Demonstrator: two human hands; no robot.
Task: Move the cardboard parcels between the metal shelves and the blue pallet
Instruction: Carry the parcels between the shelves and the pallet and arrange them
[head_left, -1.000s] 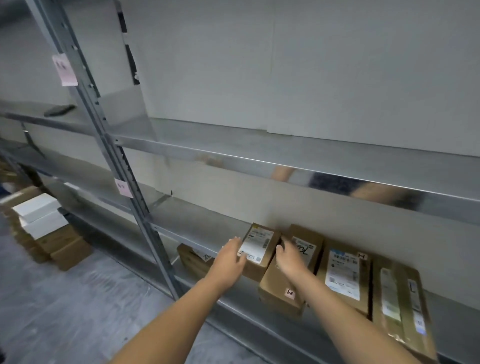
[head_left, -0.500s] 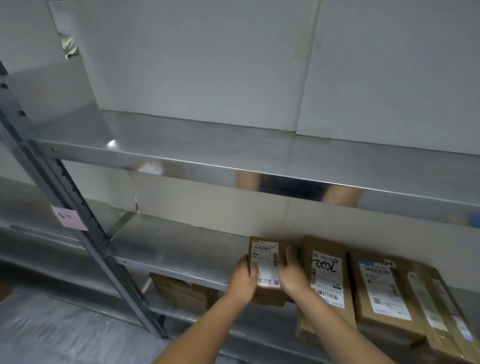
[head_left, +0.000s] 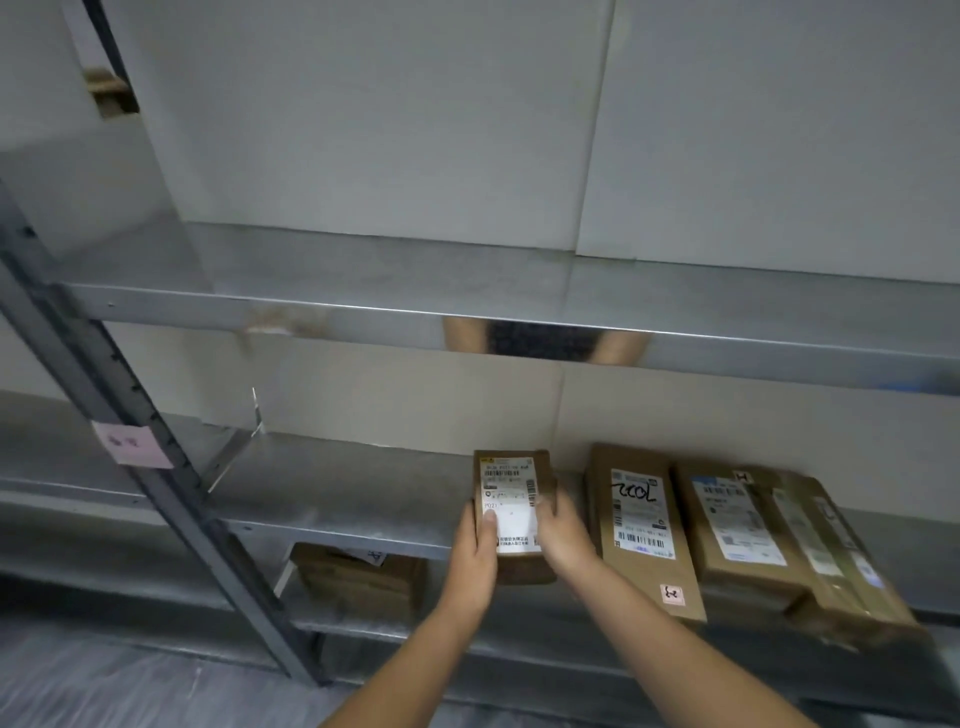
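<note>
A small cardboard parcel (head_left: 511, 483) with a white label lies at the front edge of the middle metal shelf (head_left: 343, 493). My left hand (head_left: 475, 558) grips its left side with the thumb on the label. My right hand (head_left: 563, 535) grips its right side. Right of it three larger labelled parcels lie side by side: one marked in black pen (head_left: 641, 525), a second (head_left: 732, 525), and a third (head_left: 836, 561) at the far right. The blue pallet is out of view.
The upper shelf (head_left: 363, 306) overhangs just above my hands. A grey upright post (head_left: 130, 431) with a pink note (head_left: 132, 444) stands at left. Another cardboard box (head_left: 363, 582) sits on the lower shelf below. Grey floor shows at bottom left.
My view has swung right and closer to the shelf. Both hands went from reaching for the small parcel to clasping it on both sides; it now lies lengthwise, square to the shelf.
</note>
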